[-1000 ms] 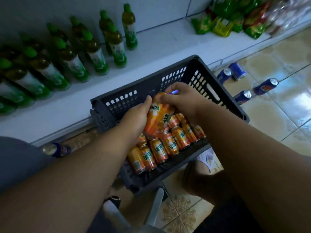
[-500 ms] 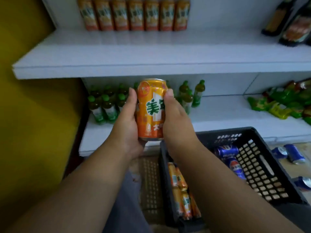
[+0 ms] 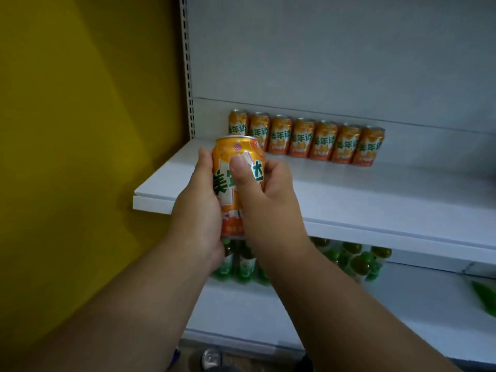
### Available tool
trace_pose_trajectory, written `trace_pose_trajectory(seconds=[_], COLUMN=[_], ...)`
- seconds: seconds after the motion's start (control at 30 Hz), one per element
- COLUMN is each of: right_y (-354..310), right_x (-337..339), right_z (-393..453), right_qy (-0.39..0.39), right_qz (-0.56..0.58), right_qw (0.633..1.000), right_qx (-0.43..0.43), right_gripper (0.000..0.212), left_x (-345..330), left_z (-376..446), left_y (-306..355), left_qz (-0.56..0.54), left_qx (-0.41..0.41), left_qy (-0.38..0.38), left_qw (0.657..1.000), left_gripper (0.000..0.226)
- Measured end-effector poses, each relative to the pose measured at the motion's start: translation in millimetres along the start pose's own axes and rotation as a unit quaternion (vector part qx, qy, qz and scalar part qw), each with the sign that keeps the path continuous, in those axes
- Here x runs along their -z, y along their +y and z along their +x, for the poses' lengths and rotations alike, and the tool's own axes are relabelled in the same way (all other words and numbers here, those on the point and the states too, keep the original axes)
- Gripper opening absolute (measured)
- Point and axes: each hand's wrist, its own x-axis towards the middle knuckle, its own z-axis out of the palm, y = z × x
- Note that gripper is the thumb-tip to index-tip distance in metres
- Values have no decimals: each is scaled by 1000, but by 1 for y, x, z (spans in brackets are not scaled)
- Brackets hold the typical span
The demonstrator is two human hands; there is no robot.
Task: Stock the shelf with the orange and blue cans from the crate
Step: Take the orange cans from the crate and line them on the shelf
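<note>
I hold an upright orange can (image 3: 236, 157) between both hands in front of the white shelf (image 3: 362, 200). My left hand (image 3: 200, 200) grips its left side with fingers wrapped behind. My right hand (image 3: 264, 200) grips the right side, thumb pressed across the label. The can hangs just before the shelf's front left edge, above board level. A row of several orange cans (image 3: 306, 138) stands along the back of that shelf. The crate is out of view.
A yellow wall (image 3: 80, 157) closes the left side, next to the slotted shelf upright (image 3: 188, 68). Green-capped bottles (image 3: 354, 260) stand on the lower shelf (image 3: 375, 312). A green packet (image 3: 484, 298) lies at the far right. A can top (image 3: 212, 358) shows on the floor.
My view and both hands rose from the crate to the upper shelf with the orange can. My right thumb has come across the can's front. The crate dropped out of view.
</note>
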Motion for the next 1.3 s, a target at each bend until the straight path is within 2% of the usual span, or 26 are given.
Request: trace_pose_trajectory(seconds=[0.1, 0.27, 0.33, 0.5, 0.7, 0.8, 0.87, 0.93, 1.03, 1.13, 1.3], right_y=[11, 19, 25, 50, 85, 97, 104, 110, 119, 127, 137], right_x=[-9, -6, -2, -1, 1, 0, -4, -10, -17, -16, -15], right_z=[21, 70, 95, 152, 211, 240, 257, 272, 287, 296, 300], right_qy=[-6, -63, -81, -53, 8, 19, 24, 35, 56, 82, 78], right_qz=[-36, -128, -151, -199, -228, -224, -229, -237, -254, -261, -251], right_qw=[999, 986, 983, 978, 973, 974, 973, 970, 963, 958, 962], right_qx=[36, 84, 66, 22, 25, 30, 33, 44, 65, 81, 80], right_gripper=[57, 24, 18, 39, 42, 34, 30, 31, 35, 28, 34], left_x=[4, 7, 10, 7, -10, -14, -12, -6, 6, 10, 11], left_z=[24, 81, 108, 169, 228, 254, 270, 284, 296, 302, 303], left_y=[3, 11, 12, 12, 15, 17, 17, 13, -2, -11, -12], left_qz=[46, 118, 145, 203, 227, 236, 260, 318, 329, 350, 363], left_qx=[-42, -77, -84, -76, -36, -28, -63, -112, -142, -147, -138], left_qy=[20, 73, 82, 96, 79, 94, 105, 114, 129, 98, 81], left_qw=[998, 987, 983, 971, 970, 967, 958, 935, 925, 920, 918], left_gripper=[47, 53, 58, 58, 59, 52, 48, 40, 35, 32, 34])
